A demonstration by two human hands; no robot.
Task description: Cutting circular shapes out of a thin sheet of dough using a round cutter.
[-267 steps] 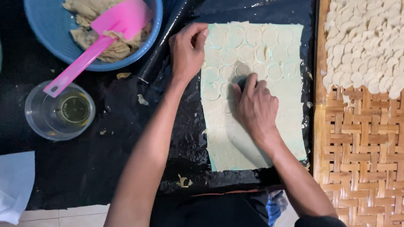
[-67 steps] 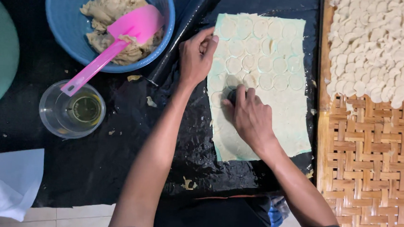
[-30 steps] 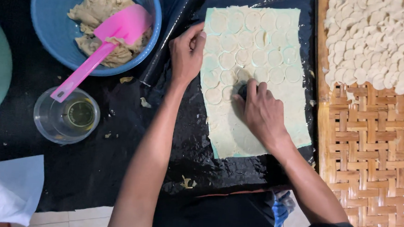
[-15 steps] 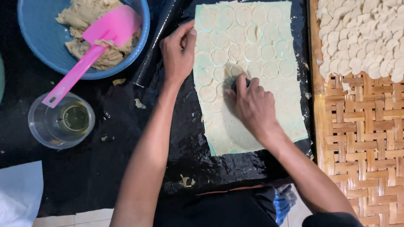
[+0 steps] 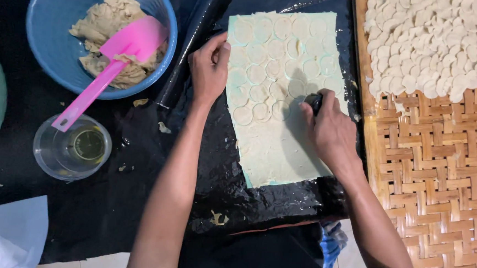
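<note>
Two hands at a rolled sheet of pale dough on black plastic.

Head view: the right hand (image 5: 329, 131) is clenched around a small dark round cutter (image 5: 313, 101), pressed on the dough sheet (image 5: 282, 147) at its right-centre, where rows of cut circles mark the far half. The left hand (image 5: 209, 69), grasping nothing, rests fingers curled on the sheet's left edge. Far left sits a blue bowl (image 5: 53, 7) of dough with a pink spatula (image 5: 110, 65); a clear cup (image 5: 72, 147) stands nearer. Cut rounds (image 5: 426, 40) lie on the woven tray (image 5: 440, 179) at right.
</note>
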